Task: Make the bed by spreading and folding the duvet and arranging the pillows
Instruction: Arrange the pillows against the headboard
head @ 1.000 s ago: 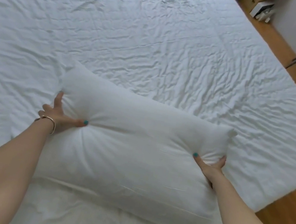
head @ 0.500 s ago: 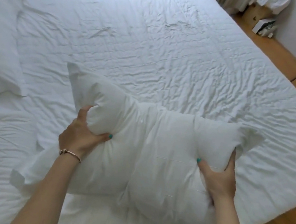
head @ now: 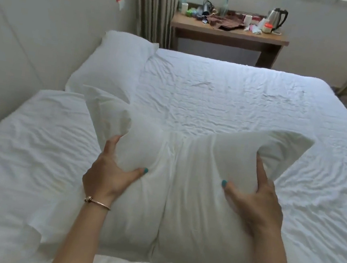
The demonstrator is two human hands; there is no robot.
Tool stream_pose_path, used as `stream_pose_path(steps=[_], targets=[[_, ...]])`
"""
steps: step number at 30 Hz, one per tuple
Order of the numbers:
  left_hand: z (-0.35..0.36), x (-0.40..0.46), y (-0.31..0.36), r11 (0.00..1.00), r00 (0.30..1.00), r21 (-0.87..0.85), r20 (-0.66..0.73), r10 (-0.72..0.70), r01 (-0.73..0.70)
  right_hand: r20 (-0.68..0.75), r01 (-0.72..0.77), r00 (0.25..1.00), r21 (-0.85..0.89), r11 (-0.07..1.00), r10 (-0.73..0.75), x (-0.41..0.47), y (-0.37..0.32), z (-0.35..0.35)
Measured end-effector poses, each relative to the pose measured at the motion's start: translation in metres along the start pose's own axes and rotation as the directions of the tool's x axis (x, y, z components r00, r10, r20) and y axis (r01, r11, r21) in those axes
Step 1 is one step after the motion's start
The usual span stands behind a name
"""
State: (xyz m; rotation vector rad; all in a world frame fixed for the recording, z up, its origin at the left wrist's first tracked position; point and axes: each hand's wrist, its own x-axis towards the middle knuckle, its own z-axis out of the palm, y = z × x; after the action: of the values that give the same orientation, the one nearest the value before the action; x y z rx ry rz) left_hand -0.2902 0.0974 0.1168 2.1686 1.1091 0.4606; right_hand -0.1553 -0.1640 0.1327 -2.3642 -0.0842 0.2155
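Gripping raised pillow (head: 179,200), both hands, left (head: 108,180) and right (head: 256,203); second pillow (head: 114,65), cluttered desk (head: 229,32) beyond

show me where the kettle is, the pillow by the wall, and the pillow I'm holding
kettle (head: 276,17), head view, on its steel body.
pillow by the wall (head: 112,65), head view, middle of its top face.
held pillow (head: 179,200), head view, on the centre crease.

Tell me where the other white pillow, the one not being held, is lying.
The flat white pillow lies at the bed's far-left corner against the pale padded headboard, just beyond the held pillow.
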Motion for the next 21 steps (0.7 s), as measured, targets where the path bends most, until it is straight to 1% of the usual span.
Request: stream_pose_path(steps=[4,7,10,12,14,16,17,19,21], targets=[[-0.056,-0.037,-0.032,0.996,0.98,-0.03,-0.174,-0.094,0.09,0.11,0.179,0.978,-0.012,0.984,-0.177,-0.02,-0.04,0.012],[-0.104,-0.051,-0.058,0.989,0.946,-0.018,-0.291,-0.143,0.144,0.195,0.328,0.926,0.005,0.945,-0.322,-0.025,-0.093,0.027],[-0.157,-0.055,-0.081,0.98,0.883,-0.037,-0.429,-0.191,0.195,0.251,0.51,0.829,0.03,0.86,-0.5,-0.028,-0.166,0.046],[-0.189,-0.05,-0.095,0.973,0.824,-0.091,-0.52,-0.226,0.21,0.274,0.618,0.746,0.053,0.784,-0.607,-0.032,-0.223,0.065],[-0.218,-0.04,-0.111,0.965,0.765,-0.162,-0.589,-0.261,0.204,0.291,0.696,0.667,0.086,0.713,-0.686,-0.039,-0.28,0.088],[-0.244,-0.022,-0.133,0.955,0.725,-0.23,-0.624,-0.293,0.188,0.307,0.726,0.605,0.165,0.667,-0.735,-0.047,-0.333,0.117],[-0.256,-0.013,-0.146,0.949,0.72,-0.26,-0.623,-0.307,0.18,0.323,0.722,0.585,0.209,0.659,-0.744,-0.051,-0.356,0.133],[-0.276,0.006,-0.175,0.937,0.732,-0.316,-0.601,-0.321,0.151,0.364,0.72,0.541,0.264,0.641,-0.758,-0.062,-0.397,0.166],[-0.289,0.02,-0.199,0.916,0.742,-0.38,-0.577,-0.34,0.125,0.402,0.74,0.486,0.282,0.61,-0.776,-0.07,-0.434,0.199]])
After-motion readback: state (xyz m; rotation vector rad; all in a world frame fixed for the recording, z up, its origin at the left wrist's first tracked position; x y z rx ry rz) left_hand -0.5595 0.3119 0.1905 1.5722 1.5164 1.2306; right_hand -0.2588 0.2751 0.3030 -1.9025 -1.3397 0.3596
